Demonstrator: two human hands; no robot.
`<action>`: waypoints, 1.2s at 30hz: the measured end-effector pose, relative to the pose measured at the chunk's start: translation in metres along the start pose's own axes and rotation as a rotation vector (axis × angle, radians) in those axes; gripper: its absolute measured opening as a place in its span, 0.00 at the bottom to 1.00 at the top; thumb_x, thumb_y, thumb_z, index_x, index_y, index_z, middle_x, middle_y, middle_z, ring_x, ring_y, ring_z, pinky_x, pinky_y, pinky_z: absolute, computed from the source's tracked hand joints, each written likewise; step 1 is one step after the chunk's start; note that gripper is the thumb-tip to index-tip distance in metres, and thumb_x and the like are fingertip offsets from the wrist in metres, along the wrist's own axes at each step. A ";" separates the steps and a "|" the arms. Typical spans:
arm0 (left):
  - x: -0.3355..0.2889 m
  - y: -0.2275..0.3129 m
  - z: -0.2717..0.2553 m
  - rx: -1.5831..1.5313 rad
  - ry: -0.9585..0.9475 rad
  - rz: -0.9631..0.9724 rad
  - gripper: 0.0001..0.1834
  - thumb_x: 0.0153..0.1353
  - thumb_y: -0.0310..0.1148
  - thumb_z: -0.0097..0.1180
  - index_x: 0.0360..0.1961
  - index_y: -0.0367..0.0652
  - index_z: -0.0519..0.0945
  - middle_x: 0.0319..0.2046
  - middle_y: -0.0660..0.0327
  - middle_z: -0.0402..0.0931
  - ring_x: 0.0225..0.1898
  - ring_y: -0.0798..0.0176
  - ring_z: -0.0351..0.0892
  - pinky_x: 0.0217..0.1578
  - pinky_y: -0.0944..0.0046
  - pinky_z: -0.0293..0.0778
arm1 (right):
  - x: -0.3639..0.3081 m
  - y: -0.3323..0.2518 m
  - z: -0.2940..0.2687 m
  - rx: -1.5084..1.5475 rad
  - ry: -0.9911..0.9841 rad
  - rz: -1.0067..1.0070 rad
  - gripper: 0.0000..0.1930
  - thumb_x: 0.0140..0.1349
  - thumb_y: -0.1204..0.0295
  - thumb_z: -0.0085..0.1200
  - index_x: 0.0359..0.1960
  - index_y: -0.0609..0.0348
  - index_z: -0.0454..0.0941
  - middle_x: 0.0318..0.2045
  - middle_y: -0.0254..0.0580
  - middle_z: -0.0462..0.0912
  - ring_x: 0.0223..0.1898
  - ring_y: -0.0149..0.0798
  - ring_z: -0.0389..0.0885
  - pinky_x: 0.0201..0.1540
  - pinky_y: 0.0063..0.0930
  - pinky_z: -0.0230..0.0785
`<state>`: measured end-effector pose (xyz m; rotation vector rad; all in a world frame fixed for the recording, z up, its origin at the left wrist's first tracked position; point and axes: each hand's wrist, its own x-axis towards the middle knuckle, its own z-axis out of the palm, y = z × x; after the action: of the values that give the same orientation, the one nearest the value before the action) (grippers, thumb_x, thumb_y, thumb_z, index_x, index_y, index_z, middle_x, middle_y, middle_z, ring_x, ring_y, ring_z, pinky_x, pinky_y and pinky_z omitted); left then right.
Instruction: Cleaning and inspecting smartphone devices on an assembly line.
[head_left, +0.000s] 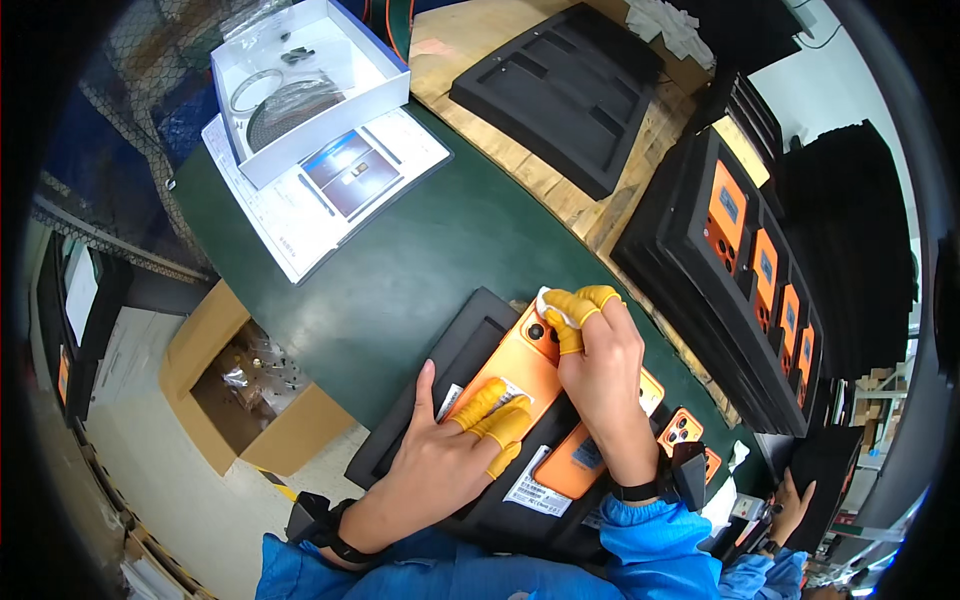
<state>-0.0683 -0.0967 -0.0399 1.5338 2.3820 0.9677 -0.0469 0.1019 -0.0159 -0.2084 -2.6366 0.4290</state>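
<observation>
Head view shows your right hand [605, 360] pinching a white cloth [543, 300] against the camera end of an orange phone [522, 362], which is over a black tray [388, 438]. Your left hand [440, 465] touches the phone's back; whether it grips, I cannot tell.

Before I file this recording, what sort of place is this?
Probably an electronics workshop or factory, going by the green worktable, black tray of orange phones, and yellow finger covers.
</observation>
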 end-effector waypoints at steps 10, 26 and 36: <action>0.000 0.000 -0.003 -0.008 -0.029 0.005 0.19 0.54 0.35 0.60 0.48 0.44 0.77 0.26 0.60 0.81 0.39 0.62 0.82 0.62 0.27 0.36 | -0.029 -0.010 -0.017 -0.187 -0.025 0.138 0.11 0.43 0.82 0.60 0.31 0.69 0.76 0.26 0.50 0.73 0.27 0.51 0.75 0.30 0.39 0.70; 0.001 0.000 0.003 -0.050 0.076 0.028 0.16 0.42 0.26 0.61 0.37 0.39 0.80 0.11 0.62 0.71 0.17 0.64 0.75 0.62 0.28 0.39 | -0.051 -0.003 -0.027 -0.018 -0.145 -0.013 0.21 0.40 0.88 0.52 0.39 0.58 0.80 0.35 0.47 0.76 0.34 0.49 0.76 0.37 0.36 0.71; -0.001 -0.003 0.005 -0.034 0.118 0.014 0.07 0.45 0.27 0.61 0.29 0.39 0.80 0.10 0.61 0.71 0.18 0.62 0.76 0.63 0.29 0.37 | -0.030 -0.018 -0.009 0.072 -0.112 0.042 0.17 0.45 0.88 0.52 0.37 0.58 0.80 0.37 0.47 0.75 0.36 0.51 0.77 0.38 0.37 0.73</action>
<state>-0.0678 -0.0958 -0.0454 1.5236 2.4217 1.1263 -0.0176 0.0812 -0.0146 -0.2231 -2.7247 0.5637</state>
